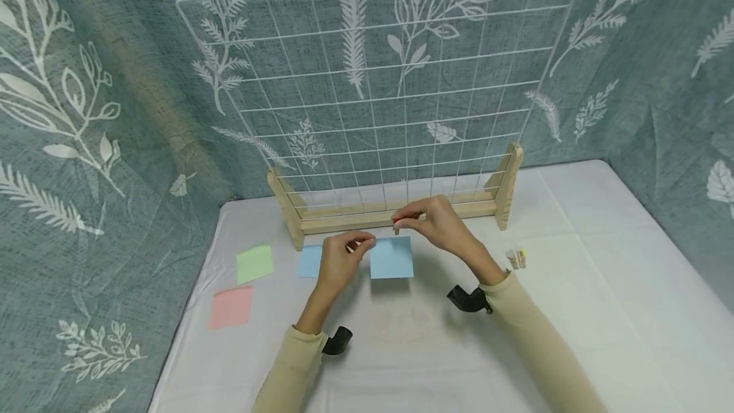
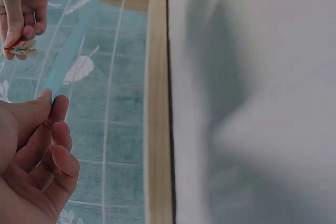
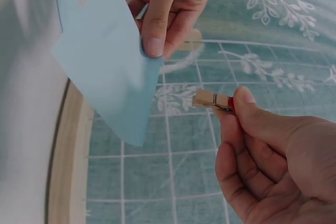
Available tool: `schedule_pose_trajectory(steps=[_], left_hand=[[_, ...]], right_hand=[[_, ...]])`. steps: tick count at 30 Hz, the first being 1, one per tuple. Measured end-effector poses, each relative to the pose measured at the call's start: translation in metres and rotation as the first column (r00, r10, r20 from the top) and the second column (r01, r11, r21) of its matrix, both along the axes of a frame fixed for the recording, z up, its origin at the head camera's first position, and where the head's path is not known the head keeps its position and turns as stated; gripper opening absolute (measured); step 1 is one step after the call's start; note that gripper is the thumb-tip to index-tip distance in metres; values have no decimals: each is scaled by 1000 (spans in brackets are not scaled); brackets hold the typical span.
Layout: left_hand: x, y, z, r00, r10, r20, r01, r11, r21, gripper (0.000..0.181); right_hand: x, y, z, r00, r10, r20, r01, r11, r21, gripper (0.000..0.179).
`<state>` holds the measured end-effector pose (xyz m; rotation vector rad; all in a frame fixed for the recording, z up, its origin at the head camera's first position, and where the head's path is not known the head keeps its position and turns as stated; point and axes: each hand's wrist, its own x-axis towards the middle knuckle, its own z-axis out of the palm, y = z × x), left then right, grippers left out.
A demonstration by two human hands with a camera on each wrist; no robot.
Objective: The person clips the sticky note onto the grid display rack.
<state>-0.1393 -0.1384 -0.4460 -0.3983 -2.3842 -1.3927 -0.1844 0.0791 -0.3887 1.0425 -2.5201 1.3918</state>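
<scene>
My left hand [image 1: 339, 261] pinches a blue paper square [image 1: 392, 258] by its upper left corner, thumb against the forefinger. The sheet hangs in the air in front of the wire grid's base, seen nearly edge-on in the left wrist view. My right hand [image 1: 438, 225] holds a small wooden clothespin [image 3: 212, 99] with a red end between thumb and forefinger. In the right wrist view the clothespin points toward the paper [image 3: 107, 59] but stays apart from it. Behind both hands rises the white wire grid [image 1: 373, 107].
Wooden feet [image 1: 507, 187] and a bar [image 1: 355, 222] carry the grid. On the white table [image 1: 573, 336] lie another blue paper square [image 1: 309, 261], a green one [image 1: 255, 264] and a pink one [image 1: 230, 308] at left. More clothespins [image 1: 516, 259] lie at right.
</scene>
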Motion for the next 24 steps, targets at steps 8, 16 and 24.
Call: schedule_pose_trajectory(steps=[8, 16, 24], left_hand=[[-6, -12, 15, 997, 73, 16, -73, 997, 25, 7], [-9, -26, 29, 997, 77, -25, -76, 996, 48, 7], [-11, -40, 46, 993, 108, -53, -105, 994, 42, 7]], right_hand=[[-5, -2, 11, 999, -11, -34, 10, 1000, -13, 13], [-5, -6, 24, 997, -28, -69, 26, 999, -42, 11], [-5, -8, 31, 996, -32, -82, 30, 999, -29, 11]])
